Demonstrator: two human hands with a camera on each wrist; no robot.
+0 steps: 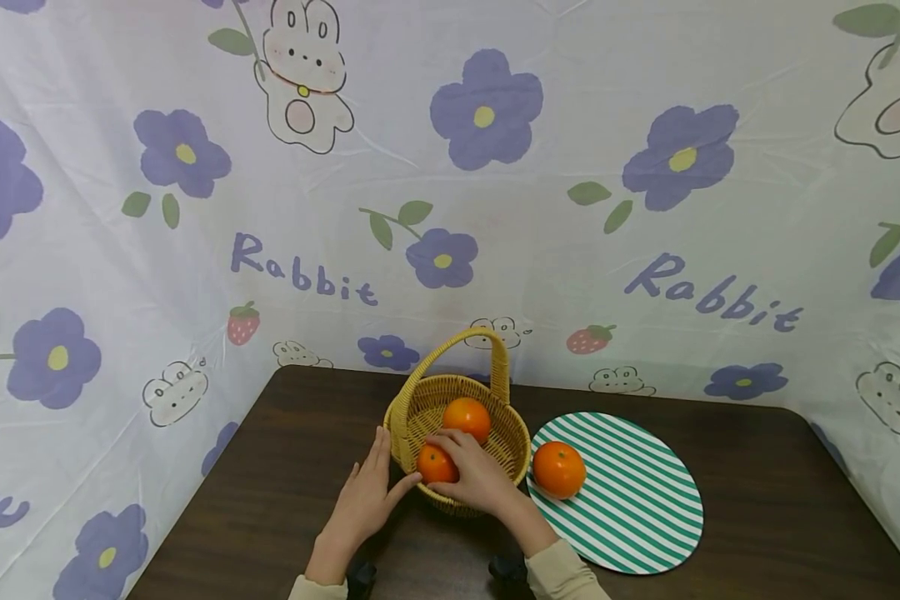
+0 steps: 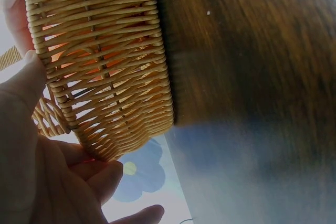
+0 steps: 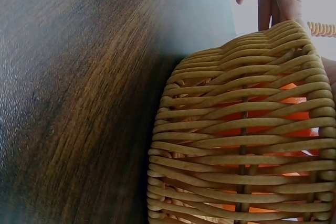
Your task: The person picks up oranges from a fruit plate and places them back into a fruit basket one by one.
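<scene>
In the head view, a yellow wicker basket (image 1: 522, 427) with an arched handle stands on the table. My right hand (image 1: 483, 482) reaches over its near rim and grips an orange (image 1: 433, 465) with thumb and fingers, inside the near left part. Behind that fruit, a second orange (image 1: 468, 415) lies in the basket. My left hand (image 1: 363, 505) is at the basket's left side, fingers extended, thumb at the near rim. The left wrist view shows the left thumb on the rim and fingertips against the woven wall (image 2: 105, 61). Orange shows through the weave (image 3: 236, 129) in the right wrist view.
A round mat (image 1: 637, 500) with green and white stripes lies right of the basket. On its left edge sits a third orange (image 1: 559, 471). Behind the dark wooden table (image 1: 765, 475) hangs a white cloth (image 1: 555, 233) printed with flowers and rabbits.
</scene>
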